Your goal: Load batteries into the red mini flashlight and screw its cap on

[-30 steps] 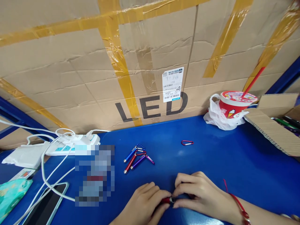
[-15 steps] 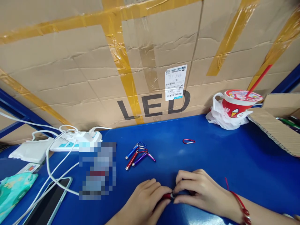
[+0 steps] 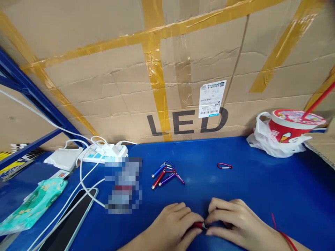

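At lower centre, my left hand (image 3: 174,223) grips a red tube (image 3: 199,225), seemingly steadying it while my right hand (image 3: 237,222) pinches its end (image 3: 204,226).

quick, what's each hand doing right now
Left hand: closed, holding a red tube.
Right hand: closed, pinching at that tube's metal end.

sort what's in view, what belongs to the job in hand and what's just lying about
Likely the job:
red piece between the left grip and right grip
blue tube, red tube, purple tube
loose red clip

Likely just lying about:
red cup
phone
power strip
teal packet
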The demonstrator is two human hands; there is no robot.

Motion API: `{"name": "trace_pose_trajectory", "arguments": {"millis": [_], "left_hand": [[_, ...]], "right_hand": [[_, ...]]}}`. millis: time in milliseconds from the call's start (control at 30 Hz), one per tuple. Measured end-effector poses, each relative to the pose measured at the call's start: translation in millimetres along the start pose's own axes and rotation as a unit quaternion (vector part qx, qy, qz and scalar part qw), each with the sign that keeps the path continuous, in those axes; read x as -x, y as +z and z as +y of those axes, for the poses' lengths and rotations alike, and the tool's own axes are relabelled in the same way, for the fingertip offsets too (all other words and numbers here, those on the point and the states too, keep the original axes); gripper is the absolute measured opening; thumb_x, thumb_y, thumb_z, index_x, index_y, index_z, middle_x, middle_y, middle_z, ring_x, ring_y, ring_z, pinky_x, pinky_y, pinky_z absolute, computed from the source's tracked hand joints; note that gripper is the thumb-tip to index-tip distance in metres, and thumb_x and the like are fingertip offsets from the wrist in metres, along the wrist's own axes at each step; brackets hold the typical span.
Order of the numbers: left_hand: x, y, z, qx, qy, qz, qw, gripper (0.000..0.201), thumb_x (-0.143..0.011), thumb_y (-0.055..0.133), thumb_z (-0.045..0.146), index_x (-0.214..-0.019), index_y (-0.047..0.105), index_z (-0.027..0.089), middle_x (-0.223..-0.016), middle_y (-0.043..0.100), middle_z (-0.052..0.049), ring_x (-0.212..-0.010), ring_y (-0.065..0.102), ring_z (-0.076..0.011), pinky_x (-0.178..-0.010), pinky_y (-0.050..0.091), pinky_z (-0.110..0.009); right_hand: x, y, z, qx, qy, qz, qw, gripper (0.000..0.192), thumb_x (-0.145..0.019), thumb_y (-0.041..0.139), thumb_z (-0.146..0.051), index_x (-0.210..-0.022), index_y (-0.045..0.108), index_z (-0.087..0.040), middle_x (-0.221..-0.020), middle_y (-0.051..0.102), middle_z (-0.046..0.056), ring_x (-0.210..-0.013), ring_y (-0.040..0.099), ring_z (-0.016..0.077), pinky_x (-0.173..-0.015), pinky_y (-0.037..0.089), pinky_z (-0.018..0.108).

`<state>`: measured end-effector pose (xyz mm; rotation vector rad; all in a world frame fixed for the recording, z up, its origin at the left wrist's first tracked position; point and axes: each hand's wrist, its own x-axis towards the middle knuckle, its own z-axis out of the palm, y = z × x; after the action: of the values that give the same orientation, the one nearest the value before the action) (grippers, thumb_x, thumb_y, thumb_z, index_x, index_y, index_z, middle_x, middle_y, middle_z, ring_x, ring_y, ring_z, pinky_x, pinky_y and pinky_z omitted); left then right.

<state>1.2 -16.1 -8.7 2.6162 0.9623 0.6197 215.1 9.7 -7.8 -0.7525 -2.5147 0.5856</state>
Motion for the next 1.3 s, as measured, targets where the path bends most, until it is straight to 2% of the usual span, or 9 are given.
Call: {"name": "trace_pose_trajectory", "arguments": {"millis": [233, 667, 867, 967, 1167, 1300], "left_hand": [[-0.5, 6.3, -7.9, -0.027, 0.053, 0.042, 0.997, 0.022, -0.096, 0.034, 0.029, -0.097, 0.053, 0.019, -0.071, 0.064, 0.000, -0.060, 0.057, -0.0149, -0.058, 0.045, -0.024], [-1.8, 4.5, -4.2, -0.026, 0.043, 0.045, 0.998, 0.027, -0.098, 0.028, 0.032, -0.098, 0.052, 0.020, -0.074, 0.065, 0.001, -0.065, 0.060, -0.0149, -0.068, 0.047, -0.026], [-3.2, 5.9, -7.1, -0.037, 0.055, 0.050, 0.997, 0.028, -0.097, 0.028, 0.033, -0.095, 0.053, 0.020, -0.070, 0.064, 0.001, -0.060, 0.058, -0.0147, -0.059, 0.046, -0.025], [-3.3, 5.7, -8.1, -0.031, 0.054, 0.043, 0.997, 0.027, -0.097, 0.029, 0.032, -0.095, 0.053, 0.019, -0.071, 0.064, 0.000, -0.061, 0.057, -0.0149, -0.058, 0.045, -0.025], [-1.3, 0.6, -3.2, -0.017, 0.024, 0.008, 1.000, 0.017, -0.095, 0.038, 0.027, -0.099, 0.053, 0.020, -0.078, 0.065, 0.000, -0.068, 0.058, -0.0149, -0.070, 0.047, -0.026], [-0.2, -2.4, -1.0, -0.014, 0.015, -0.019, 1.000, 0.016, -0.094, 0.040, 0.024, -0.101, 0.053, 0.020, -0.079, 0.065, 0.000, -0.070, 0.058, -0.0146, -0.071, 0.046, -0.026]], "right_hand": [[-1.0, 0.4, 1.7, 0.004, 0.011, -0.004, 1.000, 0.022, -0.086, 0.053, -0.041, -0.082, 0.065, -0.023, -0.074, 0.062, -0.002, -0.058, 0.059, 0.0076, -0.052, 0.038, 0.019], [-0.1, -3.1, -0.7, -0.004, 0.007, -0.001, 1.000, 0.024, -0.088, 0.051, -0.040, -0.084, 0.066, -0.022, -0.075, 0.062, -0.002, -0.058, 0.059, 0.0074, -0.052, 0.038, 0.019], [0.2, -1.7, 1.6, 0.000, 0.002, -0.003, 1.000, 0.021, -0.087, 0.053, -0.039, -0.083, 0.065, -0.023, -0.075, 0.061, -0.002, -0.058, 0.058, 0.0074, -0.052, 0.037, 0.019], [-0.2, -1.7, 1.3, 0.003, -0.001, 0.001, 1.000, 0.021, -0.087, 0.052, -0.040, -0.084, 0.065, -0.023, -0.074, 0.061, -0.002, -0.058, 0.058, 0.0072, -0.052, 0.037, 0.019], [-0.9, -1.4, 1.6, 0.006, -0.003, 0.003, 1.000, 0.021, -0.088, 0.051, -0.039, -0.083, 0.064, -0.023, -0.074, 0.061, -0.003, -0.058, 0.059, 0.0071, -0.053, 0.038, 0.019], [1.1, 0.7, 3.2, 0.001, -0.011, 0.005, 1.000, 0.021, -0.088, 0.051, -0.038, -0.084, 0.064, -0.023, -0.073, 0.062, -0.002, -0.057, 0.059, 0.0071, -0.053, 0.039, 0.018]]}}
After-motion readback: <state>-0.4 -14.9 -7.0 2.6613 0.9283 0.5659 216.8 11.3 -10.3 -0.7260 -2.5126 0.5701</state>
